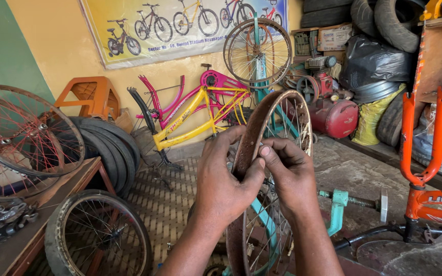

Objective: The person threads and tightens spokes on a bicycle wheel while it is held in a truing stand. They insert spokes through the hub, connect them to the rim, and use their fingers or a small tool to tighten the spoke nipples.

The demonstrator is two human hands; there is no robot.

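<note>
Nearest the camera: I am watching both hands working on a rusty bicycle wheel rim, brown and pitted, thin spokes fanning inside it. The left hand is wrapping its fingers over the rim's inner channel, thumb pressed against the near side, so it is clamped on the rim. The right hand is pinching the same stretch of rim, fingertips together on its edge, just beside the left thumb.

The rim is standing upright and edge-on to me, its plane running from near to far, seated in a teal truing stand whose threaded arm is sticking out right of the rim.

Left of the rim, a tyred wheel is leaning on a wooden bench; a red-spoked wheel is lying on top of the bench.

Right of the rim, an orange fork is standing upright.

Behind the rim, a yellow-and-pink bicycle frame is leaning at the wall, another wheel is hanging above it, and a red compressor is sitting farther right. Past that, a black sack and a yellow sack are sitting bulging; I cannot tell their contents.
</note>
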